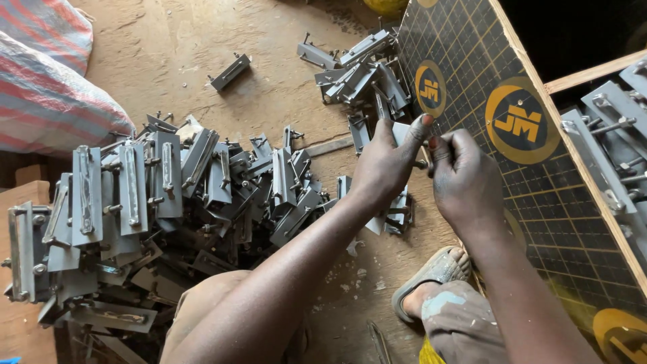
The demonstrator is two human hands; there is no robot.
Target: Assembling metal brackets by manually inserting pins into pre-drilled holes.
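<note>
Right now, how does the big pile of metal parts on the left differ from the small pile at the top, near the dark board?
The left pile is far larger than the top pile. The left pile has several parts lined up side by side along its left edge; the top pile looks jumbled. The top pile lies against the dark board; the left pile is apart from it, nearer the striped sack. Both hold similar grey metal plates with bolts and rest on the dirt floor.
</note>
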